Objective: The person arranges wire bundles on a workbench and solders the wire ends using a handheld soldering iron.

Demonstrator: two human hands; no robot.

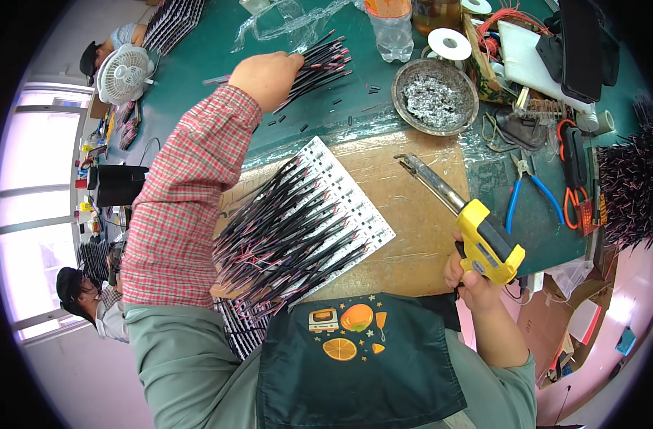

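My left hand (pixel 267 77) reaches across to the far side of the bench and closes on a bundle of black wires (pixel 325 66). Its fingertips are mostly hidden behind the hand. In my right hand (pixel 474 284) is a yellow and black soldering gun (pixel 488 243), its metal tip pointing up and left. Between my arms lies a white circuit board panel (pixel 362 214), set at an angle. Rows of black wires with reddish ends (pixel 283 236) cover much of it, fanning toward the lower left.
A wooden board (pixel 430 171) lies under the panel. Beyond it stands a round metal dish of solder scraps (pixel 435 98). Blue-handled pliers (pixel 532 187) and orange-handled scissors (pixel 571 171) lie at right. A clear bottle (pixel 392 36) stands at the back. Two other people are at far left.
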